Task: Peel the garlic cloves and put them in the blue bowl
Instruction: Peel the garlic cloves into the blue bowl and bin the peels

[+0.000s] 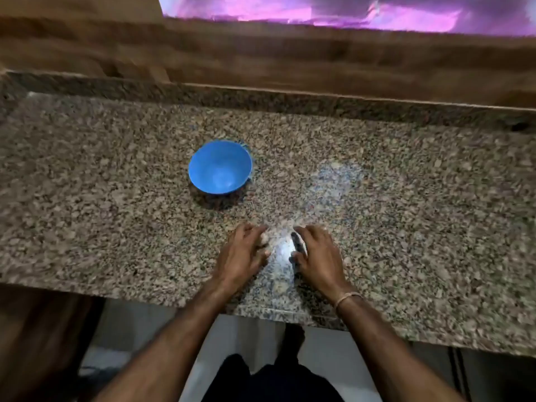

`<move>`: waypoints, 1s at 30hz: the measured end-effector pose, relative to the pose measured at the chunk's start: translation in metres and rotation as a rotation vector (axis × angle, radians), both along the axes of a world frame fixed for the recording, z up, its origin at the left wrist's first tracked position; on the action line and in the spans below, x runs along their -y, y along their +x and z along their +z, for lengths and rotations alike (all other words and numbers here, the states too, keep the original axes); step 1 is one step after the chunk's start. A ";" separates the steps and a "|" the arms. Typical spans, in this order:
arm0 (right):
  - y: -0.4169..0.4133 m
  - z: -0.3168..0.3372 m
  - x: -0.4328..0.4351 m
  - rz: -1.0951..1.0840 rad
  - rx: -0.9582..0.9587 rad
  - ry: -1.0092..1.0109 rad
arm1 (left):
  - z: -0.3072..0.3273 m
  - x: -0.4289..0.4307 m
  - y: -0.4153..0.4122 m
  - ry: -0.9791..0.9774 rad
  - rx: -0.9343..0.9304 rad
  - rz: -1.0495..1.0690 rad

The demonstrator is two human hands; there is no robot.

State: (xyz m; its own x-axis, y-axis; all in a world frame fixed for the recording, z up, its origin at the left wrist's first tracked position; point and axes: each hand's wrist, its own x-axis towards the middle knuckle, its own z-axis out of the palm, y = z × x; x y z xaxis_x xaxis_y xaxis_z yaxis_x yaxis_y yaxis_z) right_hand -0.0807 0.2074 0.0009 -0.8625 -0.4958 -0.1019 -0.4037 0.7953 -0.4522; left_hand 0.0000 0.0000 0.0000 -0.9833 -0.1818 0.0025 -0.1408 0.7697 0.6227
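Note:
The blue bowl (pixel 219 167) stands upright on the granite counter (pixel 406 213), and nothing is visible inside it. Nearer the front edge, my left hand (pixel 242 258) curls its fingers round a small pale piece that looks like a garlic clove (pixel 264 240). My right hand (pixel 317 256) sits just to its right and grips a dark slender thing, likely a small knife (pixel 297 244). The two hands are a short gap apart, with a bright glare on the counter between them. The picture is blurred, so fine detail of the clove is lost.
A raised granite ledge and a wooden wall (pixel 290 59) run along the back of the counter. The counter's front edge (pixel 275 310) lies just below my wrists. A thin band (pixel 346 298) circles my right wrist.

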 end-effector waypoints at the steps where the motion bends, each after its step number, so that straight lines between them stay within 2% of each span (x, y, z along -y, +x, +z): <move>1: -0.003 -0.003 0.004 0.027 -0.017 0.052 | -0.006 -0.001 -0.006 -0.011 0.008 -0.006; 5: -0.001 -0.008 0.014 0.007 -0.092 0.164 | -0.005 -0.007 -0.019 0.031 -0.004 0.066; 8: 0.000 -0.010 0.012 -0.003 -0.077 0.139 | 0.003 -0.004 -0.024 0.196 -0.016 0.167; 9: 0.001 -0.009 0.011 -0.012 -0.060 0.138 | 0.003 -0.003 -0.025 0.326 0.002 0.240; 11: 0.002 -0.005 0.014 -0.053 -0.018 0.082 | 0.005 -0.003 -0.025 0.772 0.107 0.457; 13: 0.006 0.007 0.024 -0.155 0.147 -0.151 | 0.009 -0.001 -0.022 1.267 0.191 0.602; 14: 0.008 0.017 0.031 -0.218 0.278 -0.317 | 0.011 0.001 -0.019 1.448 0.205 0.631; 15: 0.011 0.027 0.039 -0.266 0.403 -0.464 | 0.014 0.002 -0.017 1.587 0.211 0.640; 17: 0.019 0.046 0.056 -0.332 0.511 -0.640 | 0.024 0.003 -0.014 1.747 0.227 0.627; 20: 0.029 0.060 0.073 -0.410 0.539 -0.770 | 0.037 0.003 -0.012 1.832 0.276 0.586; 24: 0.033 0.067 0.082 -0.460 0.486 -0.839 | 0.051 0.008 -0.012 1.885 0.294 0.509; 30: 0.023 0.078 0.073 -0.397 0.415 -0.829 | 0.071 0.010 -0.021 1.738 0.279 0.422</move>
